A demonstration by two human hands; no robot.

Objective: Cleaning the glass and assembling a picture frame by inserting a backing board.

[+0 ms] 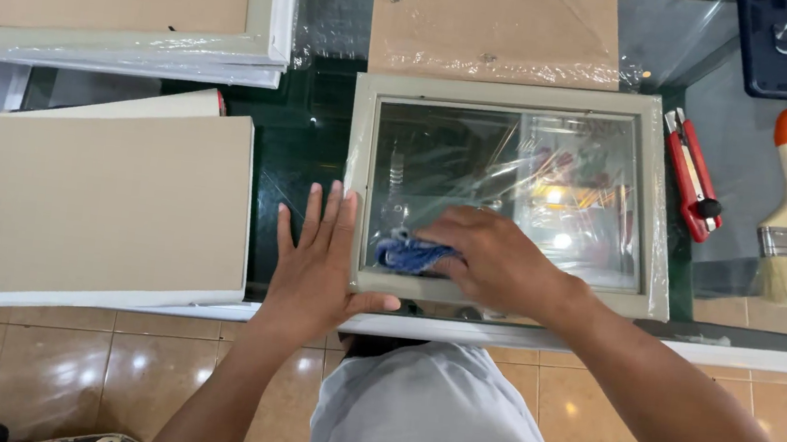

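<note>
A: Where's the crumpled blue cloth (410, 252)?

B: On the glass pane of the pale grey rectangular picture frame (522, 96), near its lower left corner, long side running left to right on the glass-topped table (307, 158).

A: Which hand has it?

B: The right hand (492, 259); its fingers are curled together, pressing the cloth, which pokes out to their left. The left hand (316, 266) lies flat, fingers spread, on the frame's left edge.

Clear plastic wrap (630, 56) over cardboard sheet (497, 22), table's far side
</note>
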